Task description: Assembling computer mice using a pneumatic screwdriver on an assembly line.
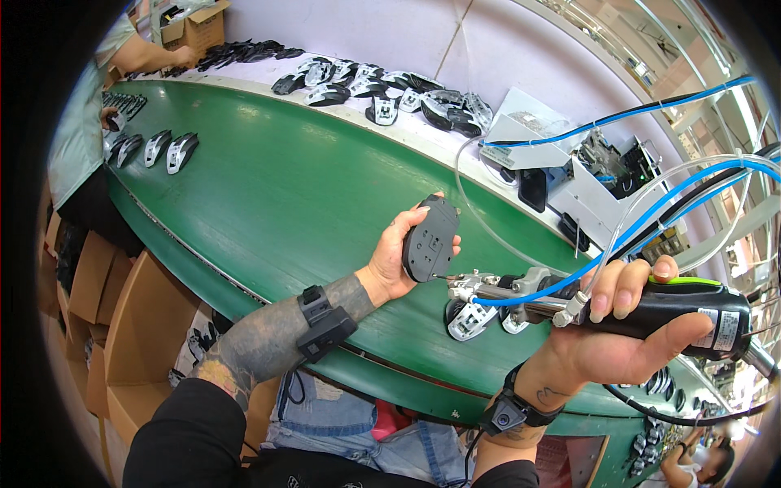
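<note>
My left hand (388,260) grips a black computer mouse (431,241), its flat underside with small holes turned toward me. Fingers wrap round both sides of it, above the green belt. My right hand (602,346) is closed round a black powered screwdriver (679,313) lying almost level. Its metal nose (468,285) points left, and the bit reaches the lower end of the mouse; whether it sits in a screw hole I cannot tell. Just below the nose, a white-and-black mouse part (470,320) rests on the belt, with another partly hidden beside it.
Several mouse shells (358,81) lie piled on the white ledge beyond the green belt (285,179). A screw feeder machine (606,163) stands at right, with blue hoses (651,232) running to the screwdriver. At far left a co-worker (85,138) stands near more mice and cardboard boxes (142,342).
</note>
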{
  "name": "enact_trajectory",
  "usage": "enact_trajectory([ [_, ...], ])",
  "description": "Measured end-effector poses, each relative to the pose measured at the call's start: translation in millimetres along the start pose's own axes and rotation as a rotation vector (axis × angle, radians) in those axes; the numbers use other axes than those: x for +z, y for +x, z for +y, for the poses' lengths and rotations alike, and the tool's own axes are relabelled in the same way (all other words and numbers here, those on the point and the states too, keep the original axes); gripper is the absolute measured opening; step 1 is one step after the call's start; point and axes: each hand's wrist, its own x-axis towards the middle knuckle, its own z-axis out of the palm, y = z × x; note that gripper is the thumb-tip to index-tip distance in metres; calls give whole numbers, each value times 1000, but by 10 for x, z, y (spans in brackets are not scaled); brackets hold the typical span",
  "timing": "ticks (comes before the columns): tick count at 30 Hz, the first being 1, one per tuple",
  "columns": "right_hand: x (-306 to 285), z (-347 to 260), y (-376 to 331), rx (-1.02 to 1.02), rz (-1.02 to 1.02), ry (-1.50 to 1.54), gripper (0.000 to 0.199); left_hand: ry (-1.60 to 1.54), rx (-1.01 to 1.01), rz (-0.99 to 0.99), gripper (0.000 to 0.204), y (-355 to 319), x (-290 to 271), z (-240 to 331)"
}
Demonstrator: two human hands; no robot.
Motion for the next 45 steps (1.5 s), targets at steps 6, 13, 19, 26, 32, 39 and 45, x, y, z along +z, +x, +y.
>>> enact_trajectory([
  [6,24,13,-27,3,82,-19,63,-51,-7,-5,43,-49,65,-15],
  [13,91,35,-51,30,61,-14,63,-24,-7,49,44,-48,15,-39],
  [19,-52,-173,38,-99,114,-59,63,93,30,258,46,16,-34,-84],
  [26,74,-53,-35,-82,117,-65,61,51,-69,122,48,-48,-12,-171],
  [32,66,55,-26,-26,71,-2,61,82,-66,118,46,-17,-47,-165],
  [39,116,-25,-21,-20,71,47,59,-73,-42,49,34,-40,80,-273],
  [45,54,104,-74,31,35,-67,53,1622,650,145,48,13,-23,61],
])
